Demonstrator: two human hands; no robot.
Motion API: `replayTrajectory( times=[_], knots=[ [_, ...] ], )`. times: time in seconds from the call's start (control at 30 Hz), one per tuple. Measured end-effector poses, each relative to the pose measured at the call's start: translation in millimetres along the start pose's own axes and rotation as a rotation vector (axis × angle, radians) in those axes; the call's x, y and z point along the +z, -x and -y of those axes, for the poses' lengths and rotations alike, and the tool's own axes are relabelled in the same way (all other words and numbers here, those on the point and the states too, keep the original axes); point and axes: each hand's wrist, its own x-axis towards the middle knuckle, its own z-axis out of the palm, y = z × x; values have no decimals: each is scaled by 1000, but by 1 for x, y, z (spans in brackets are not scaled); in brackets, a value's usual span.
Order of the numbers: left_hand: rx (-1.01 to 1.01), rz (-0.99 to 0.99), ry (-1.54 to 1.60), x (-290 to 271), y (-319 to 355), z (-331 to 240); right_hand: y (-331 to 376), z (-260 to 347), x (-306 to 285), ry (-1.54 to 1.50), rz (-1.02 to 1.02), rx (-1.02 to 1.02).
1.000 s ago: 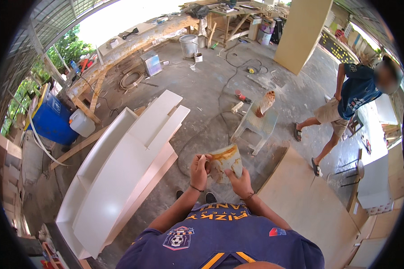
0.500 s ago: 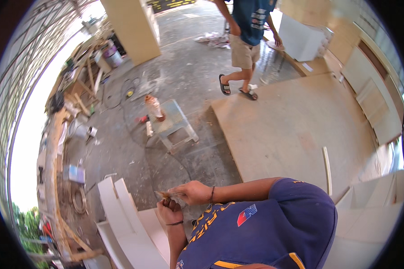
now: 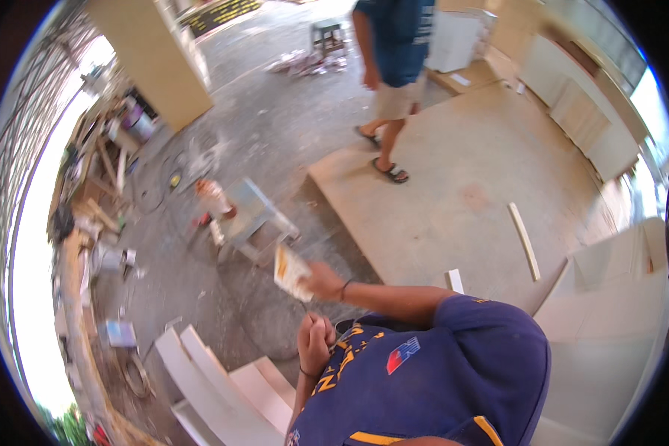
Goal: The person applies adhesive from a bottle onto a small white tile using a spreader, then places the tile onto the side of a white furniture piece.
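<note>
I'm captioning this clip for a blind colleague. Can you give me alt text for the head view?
Seen from above, a person in a dark blue shirt holds a folded sheet of sandpaper up in the right hand, the left hand closed near the chest. Beyond are a small grey stool, large board panels on the concrete floor, and another person standing.

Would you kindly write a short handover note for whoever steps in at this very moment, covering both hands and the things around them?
Right hand: raised in front of the chest, gripping a folded sheet of sandpaper-like material, tan with an orange edge.
Left hand: closed in a fist just below it, close to the chest; whether it holds anything cannot be told.
Around: white shelf unit lying on the concrete floor at the lower left, a small grey stool ahead, a large flat board to the right with a loose wooden strip on it. Another person stands at the board's far edge.
Done or left: nothing on the shelf unit shows either way.
</note>
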Motion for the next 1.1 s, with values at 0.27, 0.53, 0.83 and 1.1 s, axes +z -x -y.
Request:
replayTrajectory(
  times=[0.27, 0.53, 0.83, 1.1],
  knots=[
    [308, -349, -29, -38, -21, -43, 9, 61, -45, -729, -66, 142],
    [605, -668, -660, -18, -70, -53, 16, 94, -52, -437, -5, 101],
    [585, -655, -262, -16, -108, -4, 41, 83, -29, -333, -26, -128],
    [453, -369, -565, 13, -138, 37, 75, 67, -63, -75, -200, -3]
  ],
)
